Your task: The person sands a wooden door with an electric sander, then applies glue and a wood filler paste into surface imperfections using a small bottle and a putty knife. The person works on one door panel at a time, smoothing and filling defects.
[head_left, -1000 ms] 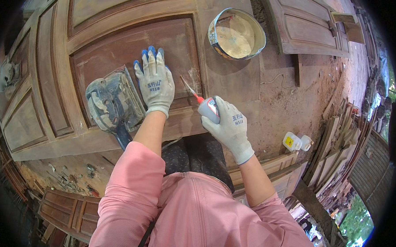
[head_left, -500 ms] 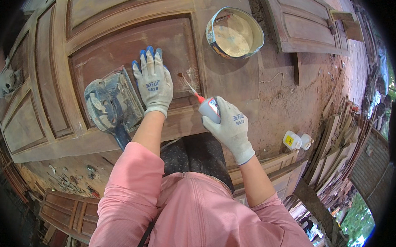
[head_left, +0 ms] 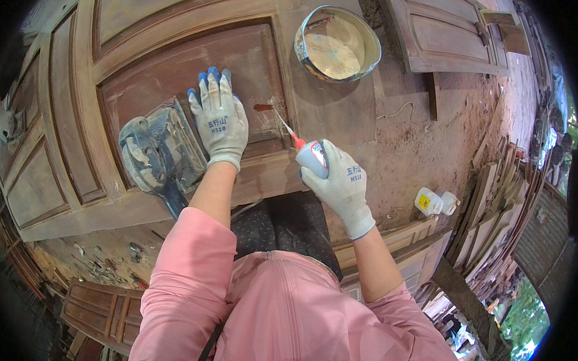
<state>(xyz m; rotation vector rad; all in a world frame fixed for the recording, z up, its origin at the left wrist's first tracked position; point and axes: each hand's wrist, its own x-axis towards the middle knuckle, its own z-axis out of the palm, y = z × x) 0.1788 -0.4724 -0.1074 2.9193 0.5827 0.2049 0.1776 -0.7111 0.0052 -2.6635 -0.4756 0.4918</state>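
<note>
Right hand [head_left: 340,186], gloved: closed round a grey squeeze bottle [head_left: 313,159], thin nozzle angled toward a dark reddish mark [head_left: 264,107] on a wooden door [head_left: 158,84]; left hand [head_left: 220,129], gloved: spread flat on its panel, holding nothing; leftward, dusty power tool [head_left: 151,152]; beyond, round tub [head_left: 367,42]; far right, white containers [head_left: 428,202]

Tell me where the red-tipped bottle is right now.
In the head view, the red-tipped bottle is just right of centre, in the person's gloved right grip, its nozzle slanting up and left over the wooden door.
</note>
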